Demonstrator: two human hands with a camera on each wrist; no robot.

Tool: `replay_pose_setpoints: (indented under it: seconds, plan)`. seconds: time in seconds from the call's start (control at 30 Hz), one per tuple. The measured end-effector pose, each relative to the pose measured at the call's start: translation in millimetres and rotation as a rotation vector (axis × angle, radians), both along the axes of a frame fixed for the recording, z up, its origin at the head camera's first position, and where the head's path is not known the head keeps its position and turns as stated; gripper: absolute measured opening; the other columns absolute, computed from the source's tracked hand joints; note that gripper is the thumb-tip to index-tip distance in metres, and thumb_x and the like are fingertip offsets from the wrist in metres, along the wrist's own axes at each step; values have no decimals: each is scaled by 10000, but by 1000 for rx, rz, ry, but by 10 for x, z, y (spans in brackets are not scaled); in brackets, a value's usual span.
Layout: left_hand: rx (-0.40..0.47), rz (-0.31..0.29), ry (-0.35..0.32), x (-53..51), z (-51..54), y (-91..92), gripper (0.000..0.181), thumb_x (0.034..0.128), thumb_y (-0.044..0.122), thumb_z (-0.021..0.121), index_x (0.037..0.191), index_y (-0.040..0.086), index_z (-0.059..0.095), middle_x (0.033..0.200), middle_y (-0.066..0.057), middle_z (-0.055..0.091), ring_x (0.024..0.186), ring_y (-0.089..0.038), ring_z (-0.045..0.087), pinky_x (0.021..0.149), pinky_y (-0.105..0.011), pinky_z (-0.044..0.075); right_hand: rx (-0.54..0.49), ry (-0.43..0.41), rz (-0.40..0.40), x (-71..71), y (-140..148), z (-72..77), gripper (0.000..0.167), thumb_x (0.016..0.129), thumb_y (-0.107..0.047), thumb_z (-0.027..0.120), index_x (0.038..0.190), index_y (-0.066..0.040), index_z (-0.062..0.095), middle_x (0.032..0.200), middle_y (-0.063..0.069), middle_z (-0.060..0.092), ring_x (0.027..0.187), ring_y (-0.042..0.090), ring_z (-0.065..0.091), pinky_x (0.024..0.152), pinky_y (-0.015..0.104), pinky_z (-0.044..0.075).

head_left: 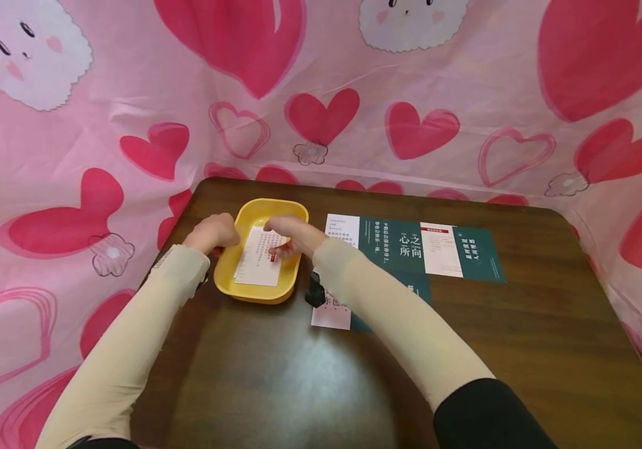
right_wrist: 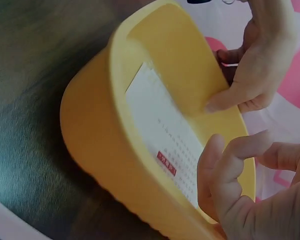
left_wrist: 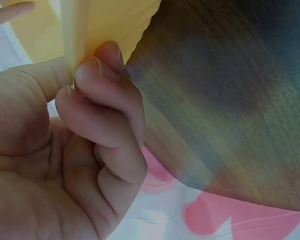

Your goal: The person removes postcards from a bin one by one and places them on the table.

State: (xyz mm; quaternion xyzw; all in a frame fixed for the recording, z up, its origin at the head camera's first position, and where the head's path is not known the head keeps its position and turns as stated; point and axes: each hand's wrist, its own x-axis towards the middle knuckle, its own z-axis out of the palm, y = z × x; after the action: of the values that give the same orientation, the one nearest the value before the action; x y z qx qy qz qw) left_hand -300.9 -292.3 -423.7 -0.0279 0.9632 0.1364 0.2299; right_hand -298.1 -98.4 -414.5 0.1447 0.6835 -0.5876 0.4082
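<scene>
A yellow plastic basin (head_left: 224, 288) stands on the table toward the back left. White printed paper cards (head_left: 253, 265) lie inside it, the top one bearing a small red block with white characters. My left hand (head_left: 217, 232) pinches the basin's left rim; in the left wrist view the thumb is inside the wall and the curled fingers (left_wrist: 102, 125) are outside. Over the basin's right side hovers my right hand (head_left: 293, 234), its fingers loosely bent and nothing visible between them. In the right wrist view this hand (right_wrist: 255, 185) covers the near end of the cards.
To the right of the basin, dark green cards (head_left: 405, 252) and a white card with a red heading (head_left: 441, 249) lie flat on the brown wooden table (head_left: 528, 324). A pinkish card (head_left: 332, 317) lies partly under the right forearm. A pink heart-patterned cloth (head_left: 422, 81) surrounds the table.
</scene>
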Motion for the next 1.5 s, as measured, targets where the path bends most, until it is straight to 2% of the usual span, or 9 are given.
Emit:
replay_pose_setpoints:
  seconds: [0.2, 0.53, 0.73, 0.8, 0.87, 1.0, 1.1, 1.3, 1.5]
  plan:
    - [25, 19, 1, 12, 22, 6, 259, 852, 114, 635, 1038, -67, 641, 831, -179, 642, 615, -278, 627, 561, -330, 561, -60, -60, -40, 9, 0, 1, 601, 1038, -247, 639, 1562, -105, 383, 1209, 218, 538, 700, 215, 627, 605, 220, 561]
    - [15, -7, 4, 45, 24, 39, 253, 862, 108, 620, 1048, -63, 641, 867, -184, 652, 636, -279, 649, 577, -333, 578, -97, -121, -78, 4, -21, -118, 626, 1044, -236, 632, 1588, -118, 346, 1167, 198, 519, 721, 201, 608, 575, 201, 550]
    - [8, 7, 1, 33, 25, 43, 267, 875, 115, 633, 1071, -66, 633, 900, -196, 651, 661, -288, 652, 591, -337, 586, -123, -132, -120, -4, -18, -155, 619, 1026, -228, 668, 1561, -140, 369, 1293, 193, 465, 821, 203, 598, 851, 239, 567]
    - [11, 2, -3, 28, 19, 44, 265, 874, 116, 631, 1066, -67, 636, 890, -192, 651, 655, -284, 649, 584, -333, 582, -100, -100, -112, 12, -16, -161, 576, 1017, -234, 679, 1514, -120, 410, 1278, 192, 468, 821, 202, 585, 876, 243, 558]
    - [15, -3, -8, 22, 10, 54, 255, 870, 113, 621, 1053, -63, 638, 866, -182, 646, 640, -275, 641, 575, -326, 574, -54, -33, -70, 46, -17, -166, 520, 1015, -238, 685, 1455, -90, 452, 1219, 168, 492, 786, 198, 565, 803, 219, 558]
    - [17, -6, -5, 23, 19, 82, 233, 850, 93, 587, 1017, -61, 640, 823, -170, 632, 607, -263, 626, 550, -321, 556, 148, 237, 56, 188, -63, -168, 516, 987, -199, 693, 1392, -8, 437, 993, 107, 509, 637, 181, 487, 570, 242, 477]
    - [17, 1, 4, 16, 12, 67, 226, 837, 91, 589, 1003, -53, 642, 816, -165, 632, 601, -264, 623, 542, -325, 554, 300, 395, 112, 279, -129, -165, 630, 934, -118, 700, 1439, 23, 352, 896, 86, 507, 551, 169, 450, 515, 258, 441]
    - [1, -2, 6, 23, 22, 23, 222, 832, 101, 599, 987, -53, 643, 809, -166, 638, 589, -262, 625, 544, -322, 556, 364, 451, 151, 289, -224, -143, 786, 876, -26, 733, 1509, 23, 270, 784, 87, 562, 493, 160, 492, 474, 253, 444]
    - [7, 4, -2, 38, 32, 23, 226, 842, 105, 617, 1002, -53, 642, 824, -168, 634, 606, -268, 625, 559, -324, 562, 373, 452, 150, 282, -229, -134, 458, 876, -26, 744, 1257, 10, 493, 704, 84, 601, 480, 162, 503, 441, 250, 428]
